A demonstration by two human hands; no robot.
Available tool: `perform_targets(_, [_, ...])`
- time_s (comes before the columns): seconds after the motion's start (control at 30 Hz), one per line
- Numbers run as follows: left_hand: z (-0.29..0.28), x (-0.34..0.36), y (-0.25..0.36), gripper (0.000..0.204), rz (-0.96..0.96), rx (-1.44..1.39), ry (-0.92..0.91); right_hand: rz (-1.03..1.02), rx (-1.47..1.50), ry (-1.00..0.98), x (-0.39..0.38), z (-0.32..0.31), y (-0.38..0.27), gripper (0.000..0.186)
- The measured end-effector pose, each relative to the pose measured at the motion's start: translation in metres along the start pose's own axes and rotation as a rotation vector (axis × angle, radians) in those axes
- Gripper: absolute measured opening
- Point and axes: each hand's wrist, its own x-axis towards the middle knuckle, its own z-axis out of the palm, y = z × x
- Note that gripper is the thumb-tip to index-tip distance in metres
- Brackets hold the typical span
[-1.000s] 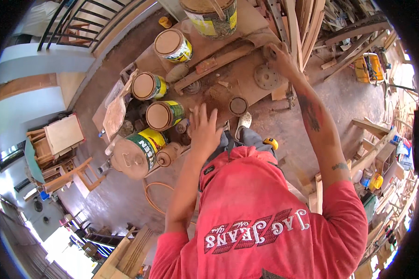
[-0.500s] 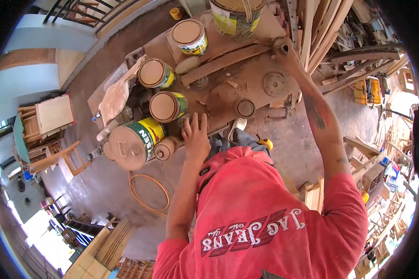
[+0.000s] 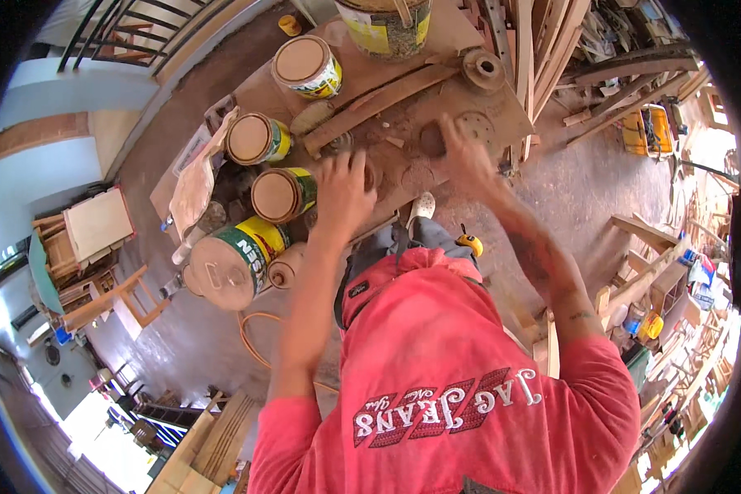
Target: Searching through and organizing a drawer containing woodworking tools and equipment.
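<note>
Fingers of my left hand curl over a small round can, partly hidden, beside a yellow-green tin. My right hand, blurred, is at a dark round object; whether it grips this is unclear. Just behind lies a perforated disc on the dusty board. A hubbed round fitting sits at the board's far right, beside a long wooden piece. A faint ring mark shows between my hands.
More tins and a large bucket line the board; a large drum lies front left. Timber lengths and a yellow crate stand right, wooden furniture left. An orange hose lies on the floor.
My right hand has left the hubbed fitting and moved down-left toward the centre. My left hand has risen toward the board's middle. The small can no longer stands where the ring mark shows.
</note>
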Motion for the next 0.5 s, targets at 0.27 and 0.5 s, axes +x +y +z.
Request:
perform_targets(0.27, [-0.003,0.076,-0.021,0.075,0.130,0.060,-0.246,-0.030,0.017,0.057,0.076,-0.007,0.028,0.085])
perform_targets(0.5, [-0.107,-0.046,-0.029,0.055,-0.222,-0.335,0.234,-0.225,0.156,0.297,-0.015,0.041,-0.012,0.079])
